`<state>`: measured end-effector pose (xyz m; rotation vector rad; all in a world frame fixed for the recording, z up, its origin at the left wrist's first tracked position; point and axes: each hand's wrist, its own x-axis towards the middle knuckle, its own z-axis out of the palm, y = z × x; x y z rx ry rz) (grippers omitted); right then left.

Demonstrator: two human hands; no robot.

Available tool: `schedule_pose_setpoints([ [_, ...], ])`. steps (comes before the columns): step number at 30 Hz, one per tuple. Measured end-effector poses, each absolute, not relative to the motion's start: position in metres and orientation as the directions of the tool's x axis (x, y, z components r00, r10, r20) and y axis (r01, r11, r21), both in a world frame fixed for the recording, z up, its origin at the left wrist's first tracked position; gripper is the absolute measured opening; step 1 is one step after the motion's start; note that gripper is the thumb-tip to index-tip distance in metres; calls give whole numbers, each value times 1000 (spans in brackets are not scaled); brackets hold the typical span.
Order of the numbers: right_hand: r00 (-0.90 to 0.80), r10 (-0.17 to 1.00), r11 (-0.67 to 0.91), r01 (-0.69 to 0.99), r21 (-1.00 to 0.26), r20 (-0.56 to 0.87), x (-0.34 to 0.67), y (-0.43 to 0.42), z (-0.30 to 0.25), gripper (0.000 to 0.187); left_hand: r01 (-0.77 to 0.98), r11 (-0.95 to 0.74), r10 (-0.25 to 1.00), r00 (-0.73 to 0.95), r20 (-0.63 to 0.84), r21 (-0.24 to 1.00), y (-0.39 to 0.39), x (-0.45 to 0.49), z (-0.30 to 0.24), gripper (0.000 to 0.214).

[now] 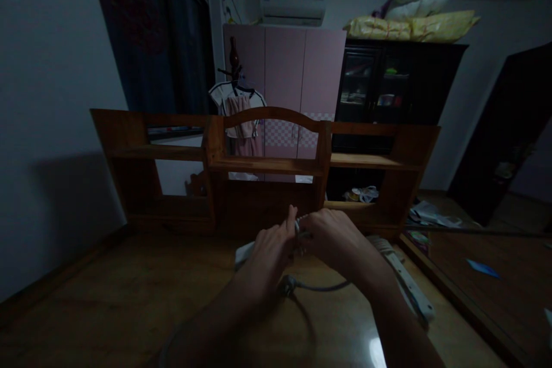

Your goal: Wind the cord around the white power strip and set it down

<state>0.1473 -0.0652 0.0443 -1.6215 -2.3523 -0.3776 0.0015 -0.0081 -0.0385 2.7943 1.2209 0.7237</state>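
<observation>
Over the wooden desktop, my left hand (271,250) and my right hand (332,236) meet, both closed around a grey cord (297,226). Some loops of the cord show between the fingers; the rest is covered by the hands. Below them hangs a plug (288,284), with a length of cord (323,288) running from it towards my right wrist. Part of a white object (244,254) shows behind my left hand; its kind is hidden. To the right of my right forearm lies a white power strip (407,280), with coiled cord at its far end.
A wooden shelf unit (267,165) stands along the back of the desk (107,287). The desk's raised edge (457,287) runs along the right. Beyond it a blue card (483,268) lies on a brown surface. A wall (52,126) bounds the left side.
</observation>
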Motion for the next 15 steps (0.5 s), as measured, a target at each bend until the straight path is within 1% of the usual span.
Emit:
schedule_pose_setpoints([
  [2, -304, 878, 328, 945, -3, 369, 162, -59, 43, 3, 612, -771, 630, 689, 358, 176, -9, 0, -39, 89],
  [4, -283, 895, 336, 936, -104, 345, 178, -51, 42, 17, 569, -810, 583, 758, 293, 140, -10, 0, -33, 79],
  [6, -317, 908, 387, 884, -261, 274, 194, -43, 42, 26, 537, -839, 540, 804, 250, 86, -12, -1, -25, 68],
  [8, -410, 893, 448, 767, -459, 186, 210, -34, 42, 32, 497, -867, 490, 838, 239, 34, -14, -1, -16, 56],
  [10, -519, 847, 465, 615, -637, 116, 223, -26, 41, 37, 463, -886, 444, 856, 267, -10, -18, 0, -9, 50],
  [12, -573, 812, 439, 475, -763, 111, 234, -17, 37, 41, 409, -911, 373, 875, 308, -56, -23, 1, -5, 47],
  [13, -564, 814, 421, 411, -809, 138, 238, -12, 34, 41, 379, -922, 332, 879, 342, -79, -26, 3, -3, 47],
  [15, -486, 845, 402, 304, -863, 223, 241, -4, 25, 39, 337, -935, 258, 860, 440, -110, -33, 6, 0, 52],
])
